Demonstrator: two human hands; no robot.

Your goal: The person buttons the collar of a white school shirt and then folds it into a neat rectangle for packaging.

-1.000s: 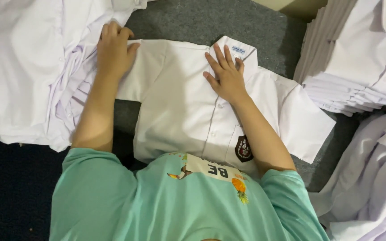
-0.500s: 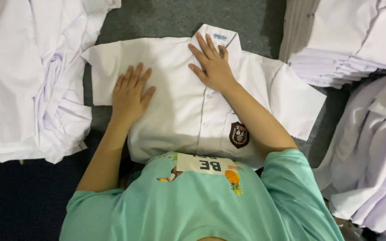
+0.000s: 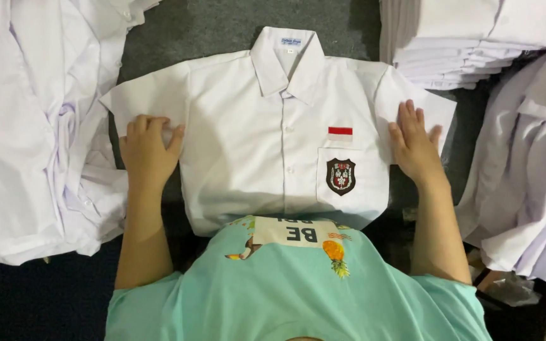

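A white short-sleeved uniform shirt (image 3: 260, 145) lies face up and spread flat on the dark grey floor (image 3: 203, 28), collar away from me. It has a dark shield badge on its chest pocket and a small red and white patch above it. My left hand (image 3: 148, 151) rests flat, fingers apart, on the shirt's left sleeve. My right hand (image 3: 413, 144) presses flat on the right sleeve. Neither hand grips anything. My mint green T-shirt hides the shirt's lower hem.
A heap of loose white shirts (image 3: 33, 126) lies at the left. A neat stack of folded white shirts (image 3: 469, 44) stands at the back right, and more crumpled white shirts (image 3: 526, 170) lie at the right.
Both hands have slid outwards from the shirt's chest to its sleeves. The shirt now lies straight and smoothed, and the view has shifted so it is centred.
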